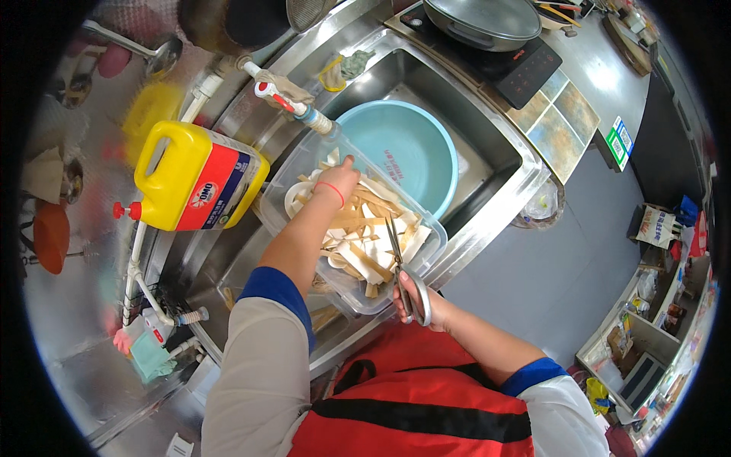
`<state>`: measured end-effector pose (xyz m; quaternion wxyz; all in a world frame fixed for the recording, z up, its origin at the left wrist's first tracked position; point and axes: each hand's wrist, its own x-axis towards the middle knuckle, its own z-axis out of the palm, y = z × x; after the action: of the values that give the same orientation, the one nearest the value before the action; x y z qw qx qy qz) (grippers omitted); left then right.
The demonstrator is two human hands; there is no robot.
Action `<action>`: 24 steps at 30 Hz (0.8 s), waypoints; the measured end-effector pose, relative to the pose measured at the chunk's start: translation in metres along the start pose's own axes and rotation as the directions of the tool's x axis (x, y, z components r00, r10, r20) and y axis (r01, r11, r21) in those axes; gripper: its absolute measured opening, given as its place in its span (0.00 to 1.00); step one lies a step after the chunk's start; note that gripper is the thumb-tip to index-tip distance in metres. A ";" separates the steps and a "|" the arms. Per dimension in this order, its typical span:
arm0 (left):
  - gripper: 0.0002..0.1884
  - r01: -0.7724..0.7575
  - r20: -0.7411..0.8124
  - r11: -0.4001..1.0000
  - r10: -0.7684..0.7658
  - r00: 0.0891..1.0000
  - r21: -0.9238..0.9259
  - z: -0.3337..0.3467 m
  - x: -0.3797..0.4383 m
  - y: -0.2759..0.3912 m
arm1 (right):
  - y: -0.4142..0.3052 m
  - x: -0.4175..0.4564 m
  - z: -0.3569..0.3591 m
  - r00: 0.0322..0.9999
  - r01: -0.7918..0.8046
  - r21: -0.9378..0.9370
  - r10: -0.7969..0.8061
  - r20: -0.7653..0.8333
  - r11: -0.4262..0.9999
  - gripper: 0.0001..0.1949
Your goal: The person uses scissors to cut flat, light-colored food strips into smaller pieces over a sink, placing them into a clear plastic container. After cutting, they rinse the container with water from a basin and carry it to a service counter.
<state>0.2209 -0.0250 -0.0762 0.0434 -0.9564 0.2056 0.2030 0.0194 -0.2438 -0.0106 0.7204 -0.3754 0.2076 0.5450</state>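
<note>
A clear plastic container (pixel 435 243) rests across the metal double sink (pixel 497 134), filled with cut white and tan strips (pixel 365 257) whose kind I cannot tell. My left hand (pixel 341 181), a red band at its wrist, reaches into the strips near the container's far side. Its fingertips are hidden, so whether they grip a strip does not show. In my right hand (pixel 435 311) is a pair of metal scissors (pixel 398 261), held at the container's near right corner with the blades over the strips. Beyond the container, a light blue basin (pixel 453 171) sits in the sink bowl.
A yellow OMO detergent jug (pixel 197 177) stands left of the container. A white tap with a red mark (pixel 280 101) extends over the sink's back edge. An induction cooker (pixel 528 71) bears a lidded pan (pixel 485 20) at upper right. Shelves (pixel 645 343) hold goods at far right.
</note>
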 end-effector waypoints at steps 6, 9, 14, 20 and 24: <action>0.10 0.058 0.086 0.979 -0.042 0.995 -0.195 -0.018 -0.016 -0.016 | -0.019 0.003 0.013 0.998 -0.034 -0.148 0.024 -0.064 0.988 0.31; 0.10 0.029 -0.012 0.829 -0.043 0.999 -0.559 -0.042 -0.045 -0.020 | -0.024 0.010 0.020 0.999 0.001 -0.238 -0.009 -0.036 0.971 0.35; 0.11 0.333 0.334 0.193 -0.031 0.942 -0.923 -0.070 -0.087 -0.017 | -0.031 0.017 0.042 0.996 0.082 -0.267 -0.069 0.058 0.960 0.35; 0.08 0.405 0.407 0.042 0.091 0.909 -0.913 -0.083 -0.118 -0.005 | -0.038 0.010 0.054 0.986 0.147 -0.329 -0.113 0.119 0.933 0.35; 0.08 0.395 0.401 0.074 0.120 0.908 -0.916 -0.078 -0.127 0.003 | -0.035 0.005 0.050 0.989 0.143 -0.388 -0.118 0.086 0.911 0.33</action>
<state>0.1433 0.0072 0.0467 -0.5545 -0.6869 -0.0925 0.4606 0.0481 -0.2068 0.0281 0.6712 -0.5086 0.0466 0.5373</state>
